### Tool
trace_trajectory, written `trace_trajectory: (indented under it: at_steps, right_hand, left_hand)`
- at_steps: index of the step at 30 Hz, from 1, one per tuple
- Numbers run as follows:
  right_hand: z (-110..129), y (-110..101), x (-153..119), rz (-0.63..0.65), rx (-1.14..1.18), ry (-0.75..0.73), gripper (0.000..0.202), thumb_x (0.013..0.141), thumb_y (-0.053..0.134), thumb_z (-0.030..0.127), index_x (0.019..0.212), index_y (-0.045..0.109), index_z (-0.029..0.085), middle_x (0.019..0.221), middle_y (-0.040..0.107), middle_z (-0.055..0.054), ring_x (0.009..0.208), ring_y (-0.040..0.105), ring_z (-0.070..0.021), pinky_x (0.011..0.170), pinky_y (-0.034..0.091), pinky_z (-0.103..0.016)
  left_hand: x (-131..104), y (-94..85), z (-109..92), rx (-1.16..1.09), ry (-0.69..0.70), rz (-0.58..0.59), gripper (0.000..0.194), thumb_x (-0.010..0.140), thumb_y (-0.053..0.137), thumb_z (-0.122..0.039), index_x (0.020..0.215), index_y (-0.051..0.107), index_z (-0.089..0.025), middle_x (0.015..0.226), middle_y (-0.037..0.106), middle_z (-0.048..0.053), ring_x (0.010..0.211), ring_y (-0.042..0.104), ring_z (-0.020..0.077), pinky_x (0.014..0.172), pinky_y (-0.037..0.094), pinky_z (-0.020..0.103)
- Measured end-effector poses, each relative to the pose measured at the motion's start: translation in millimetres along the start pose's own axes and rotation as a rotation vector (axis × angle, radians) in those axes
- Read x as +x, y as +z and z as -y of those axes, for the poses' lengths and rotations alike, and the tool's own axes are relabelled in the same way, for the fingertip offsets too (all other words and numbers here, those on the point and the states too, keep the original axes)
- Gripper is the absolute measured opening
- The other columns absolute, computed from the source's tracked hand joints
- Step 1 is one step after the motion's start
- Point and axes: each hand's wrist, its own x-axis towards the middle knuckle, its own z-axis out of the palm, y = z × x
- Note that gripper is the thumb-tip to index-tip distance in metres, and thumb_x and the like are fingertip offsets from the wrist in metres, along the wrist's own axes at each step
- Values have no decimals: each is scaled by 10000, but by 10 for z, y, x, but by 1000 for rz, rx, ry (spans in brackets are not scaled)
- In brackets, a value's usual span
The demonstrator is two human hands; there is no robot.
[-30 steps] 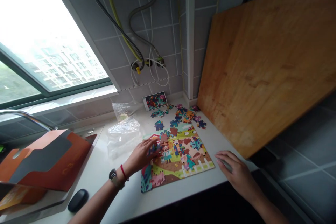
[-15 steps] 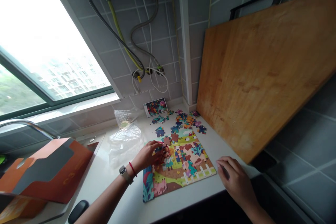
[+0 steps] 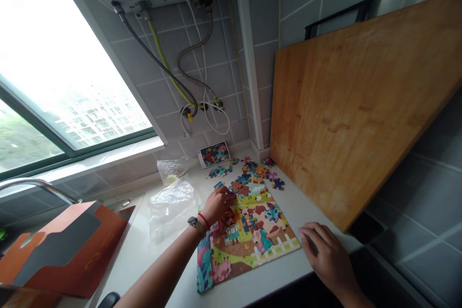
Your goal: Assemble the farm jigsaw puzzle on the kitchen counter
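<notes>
A jigsaw puzzle (image 3: 249, 250) with a farm picture lies on the white counter, mostly joined, with cows, a white fence and a dark blue-green strip at its left. My left hand (image 3: 218, 204), wearing a watch and a red cord, reaches over its upper left part. Its fingers are bent down and closed at a puzzle piece, mostly hidden beneath them. A reddish-brown piece (image 3: 237, 186) shows just beyond the fingertips. Beside the puzzle's lower right corner, my right hand (image 3: 325, 255) hovers loosely curved, with a gap between thumb and fingers and nothing visible in it.
Loose pieces (image 3: 258, 169) lie in a heap behind the puzzle. A picture card (image 3: 213, 154) leans on the back wall. Left of the puzzle lies a clear plastic bag (image 3: 173, 197), then an orange and grey box (image 3: 68, 245). A large wooden board (image 3: 353, 115) leans at the right.
My left hand has moved up and right across the puzzle, toward the reddish-brown pieces. My right hand stays about where it was. The view has tilted slightly upward.
</notes>
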Motion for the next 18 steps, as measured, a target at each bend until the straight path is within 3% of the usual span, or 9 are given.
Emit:
trace_trajectory:
  at_steps: [5, 11, 14, 18]
  right_hand:
    - [40, -44, 36, 7, 16, 11, 161, 1031, 516, 225, 983, 670, 219, 896, 712, -58, 808, 691, -213, 766, 543, -337]
    - [23, -15, 3, -17, 33, 16, 138, 1020, 531, 211, 998, 667, 225, 882, 717, -50, 789, 694, -205, 749, 541, -329]
    - [-7, 7, -31, -5, 38, 16, 136, 1016, 541, 218, 1021, 677, 228, 881, 726, -49, 794, 705, -203, 750, 548, -324]
    - [-51, -3, -16, 7, 34, -21, 146, 1009, 538, 212, 1020, 684, 223, 857, 730, -48, 773, 719, -192, 734, 561, -303]
  left_hand:
    - [193, -114, -123, 53, -20, 17, 211, 1014, 644, -321, 1043, 849, -275, 1182, 719, 100, 1058, 670, 268, 945, 547, 384]
    - [436, -171, -506, 55, -6, -7, 233, 1026, 621, -336, 1167, 790, -259, 1192, 719, 85, 1085, 684, 246, 943, 557, 340]
    - [760, -95, -668, 35, 54, 36, 251, 982, 676, -341, 1205, 767, -269, 1182, 732, 70, 1100, 689, 249, 941, 564, 330]
    - [1412, 103, -816, -5, 101, 85, 303, 976, 657, -318, 1260, 739, -252, 1265, 721, 79, 1161, 686, 245, 1002, 550, 325]
